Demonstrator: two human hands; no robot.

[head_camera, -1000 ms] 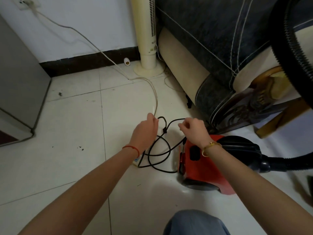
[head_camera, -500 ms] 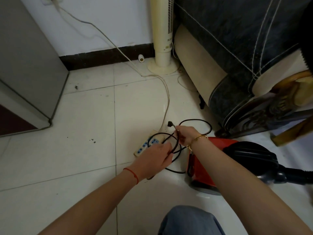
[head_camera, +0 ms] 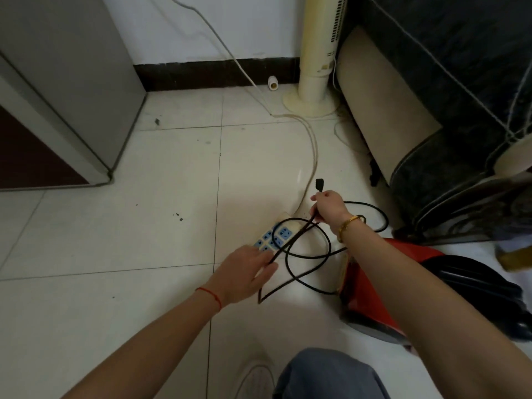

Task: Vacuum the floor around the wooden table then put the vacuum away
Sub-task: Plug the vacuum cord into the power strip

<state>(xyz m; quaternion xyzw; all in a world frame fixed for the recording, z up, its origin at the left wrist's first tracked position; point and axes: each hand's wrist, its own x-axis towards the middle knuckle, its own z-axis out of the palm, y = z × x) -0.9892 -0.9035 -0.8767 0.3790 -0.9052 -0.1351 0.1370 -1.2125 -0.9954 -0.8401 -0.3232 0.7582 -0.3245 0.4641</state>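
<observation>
Now, step: readying black cord (head_camera: pixel 309 254), plug (head_camera: pixel 319 185) not inserted.
Right hand (head_camera: pixel 328 207): fingers curled round cord below plug.
Left hand (head_camera: pixel 244 270): pinching cord.
Next: needs plug aligned to power strip (head_camera: pixel 273 234).

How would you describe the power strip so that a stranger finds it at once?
Start at the cream tower fan by the wall and follow the pale cable down the white floor tiles. It ends at the cream power strip; only it has blue sockets, under black cord loops.

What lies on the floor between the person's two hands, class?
In the head view, a taut stretch of the black vacuum cord runs from the left hand to the right hand, crossing over the power strip.
</observation>
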